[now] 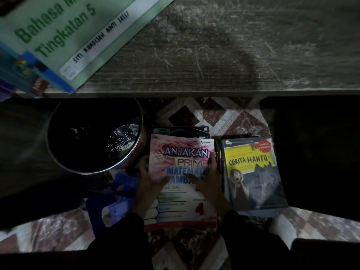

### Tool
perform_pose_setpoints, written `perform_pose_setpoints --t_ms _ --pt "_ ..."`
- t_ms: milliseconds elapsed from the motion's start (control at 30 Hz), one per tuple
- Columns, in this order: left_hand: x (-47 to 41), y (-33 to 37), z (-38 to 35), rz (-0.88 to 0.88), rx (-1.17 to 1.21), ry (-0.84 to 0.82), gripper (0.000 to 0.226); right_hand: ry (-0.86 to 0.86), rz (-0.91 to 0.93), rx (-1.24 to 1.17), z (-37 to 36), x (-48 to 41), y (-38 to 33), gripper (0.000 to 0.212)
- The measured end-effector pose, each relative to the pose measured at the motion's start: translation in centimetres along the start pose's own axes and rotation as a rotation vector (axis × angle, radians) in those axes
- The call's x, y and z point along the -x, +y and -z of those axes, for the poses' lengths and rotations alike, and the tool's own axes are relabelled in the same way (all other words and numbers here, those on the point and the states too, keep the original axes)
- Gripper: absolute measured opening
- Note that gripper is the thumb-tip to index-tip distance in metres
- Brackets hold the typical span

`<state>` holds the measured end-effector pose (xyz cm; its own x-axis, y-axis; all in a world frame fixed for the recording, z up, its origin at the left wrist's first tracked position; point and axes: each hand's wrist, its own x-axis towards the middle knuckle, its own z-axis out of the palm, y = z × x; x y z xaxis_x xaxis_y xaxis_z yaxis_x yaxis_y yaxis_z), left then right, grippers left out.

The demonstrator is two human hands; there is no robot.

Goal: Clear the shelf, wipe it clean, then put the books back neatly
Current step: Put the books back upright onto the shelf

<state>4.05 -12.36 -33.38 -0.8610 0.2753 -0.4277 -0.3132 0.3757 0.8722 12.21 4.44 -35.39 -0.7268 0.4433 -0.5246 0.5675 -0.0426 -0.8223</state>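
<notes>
hands (153,178) on maths book (181,203) | pot (136,152) left | novel (253,178) right

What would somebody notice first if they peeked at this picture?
Probably the bright pink Anjakan maths book on the floor in the middle, with the left hand and right hand both gripping its sides. Right beside it lies the yellow Cerita Hantu book with a scared cartoon girl. A shiny metal bucket sits to the left, and a green Bahasa book rests on the dusty shelf above.
</notes>
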Motion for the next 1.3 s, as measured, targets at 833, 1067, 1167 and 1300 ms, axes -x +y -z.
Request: perform_pose_setpoints --t_ms 833,1067,1167,1300 --pt "-0.3 2.1 -1.2 0.044 0.121 -0.025 0.081 0.088 -0.047 -0.015 0.3 -2.1 -0.1 0.112" --pt "1.7 6.1 -1.9 -0.161 0.021 -0.155 0.085 0.075 -0.072 -0.16 0.8 -0.5 -1.5 0.097" --pt "2.5 8.3 -2.2 -0.213 -0.051 -0.143 0.089 0.046 -0.101 -0.431 2.1 0.7 -2.6 0.079" --pt "4.5 12.6 -2.1 -0.227 -0.017 -0.191 0.091 -0.114 -0.165 -0.693 3.9 2.7 -4.4 0.054"
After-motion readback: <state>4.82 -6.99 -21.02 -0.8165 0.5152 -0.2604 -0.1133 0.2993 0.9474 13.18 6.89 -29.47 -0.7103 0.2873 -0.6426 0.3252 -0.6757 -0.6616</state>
